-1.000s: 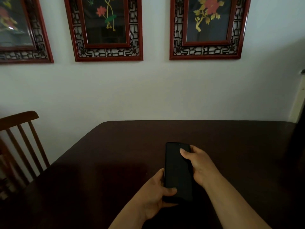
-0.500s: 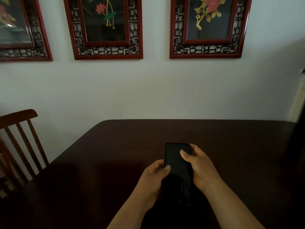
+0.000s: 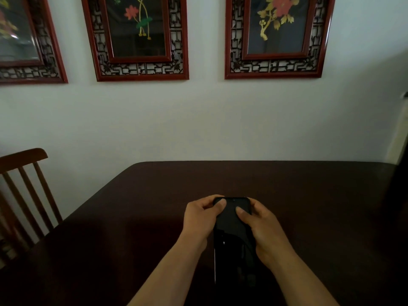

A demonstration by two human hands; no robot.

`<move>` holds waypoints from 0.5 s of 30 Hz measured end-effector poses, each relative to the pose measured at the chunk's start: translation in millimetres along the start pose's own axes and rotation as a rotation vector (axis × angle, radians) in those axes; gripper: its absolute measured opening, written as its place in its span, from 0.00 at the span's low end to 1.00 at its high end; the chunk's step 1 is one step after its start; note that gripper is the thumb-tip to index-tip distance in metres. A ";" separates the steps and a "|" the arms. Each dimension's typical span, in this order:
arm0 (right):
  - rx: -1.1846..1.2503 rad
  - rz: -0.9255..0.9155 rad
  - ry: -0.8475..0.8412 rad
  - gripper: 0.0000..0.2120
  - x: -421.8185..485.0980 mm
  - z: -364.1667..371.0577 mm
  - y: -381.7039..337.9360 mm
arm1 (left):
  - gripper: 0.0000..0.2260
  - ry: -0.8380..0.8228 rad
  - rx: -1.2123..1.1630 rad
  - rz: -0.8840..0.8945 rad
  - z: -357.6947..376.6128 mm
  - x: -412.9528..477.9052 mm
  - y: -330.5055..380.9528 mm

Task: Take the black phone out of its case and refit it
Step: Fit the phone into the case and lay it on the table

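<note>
The black phone (image 3: 234, 239) is held screen-up over the dark table, its long axis pointing away from me. My left hand (image 3: 202, 219) grips its far left corner, thumb on the screen near the top edge. My right hand (image 3: 262, 230) grips the far right side, thumb pressing on the screen. The phone's near end lies between my forearms. In this dim light the case cannot be told apart from the phone.
The dark brown table (image 3: 309, 206) stretches to a white wall. A wooden chair (image 3: 24, 195) stands at the left edge. Three red-framed pictures hang on the wall (image 3: 205, 120) above.
My left hand has slid from the phone's near end up to its far left corner. The right hand has stayed near the top right.
</note>
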State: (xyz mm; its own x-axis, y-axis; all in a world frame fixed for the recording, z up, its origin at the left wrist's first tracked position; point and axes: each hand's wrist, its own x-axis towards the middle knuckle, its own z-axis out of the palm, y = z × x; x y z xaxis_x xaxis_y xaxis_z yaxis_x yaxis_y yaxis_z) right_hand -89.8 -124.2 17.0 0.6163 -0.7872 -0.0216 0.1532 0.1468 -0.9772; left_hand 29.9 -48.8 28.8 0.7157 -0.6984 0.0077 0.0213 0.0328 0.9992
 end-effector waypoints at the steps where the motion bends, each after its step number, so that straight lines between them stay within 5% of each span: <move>1: -0.031 0.008 -0.006 0.09 -0.6 -0.6 0.3 | 0.04 -0.014 -0.030 -0.034 -0.1 0.1 -0.6; 7: -0.149 0.153 -0.050 0.09 -10.7 -2.7 5.2 | 0.09 -0.003 -0.134 -0.182 -4.9 1.9 -0.4; 15: -0.115 0.238 0.107 0.11 -11.4 -3.2 11.4 | 0.15 -0.052 -0.024 -0.260 -4.8 -7.3 -14.9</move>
State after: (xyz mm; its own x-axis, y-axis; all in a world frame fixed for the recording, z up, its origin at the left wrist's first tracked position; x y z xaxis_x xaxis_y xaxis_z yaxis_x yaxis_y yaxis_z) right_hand -97.5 -115.5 5.4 0.5388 -0.7983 -0.2691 -0.0783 0.2706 -0.9595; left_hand 27.7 -40.8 13.6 0.6468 -0.7216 -0.2469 0.2173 -0.1360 0.9666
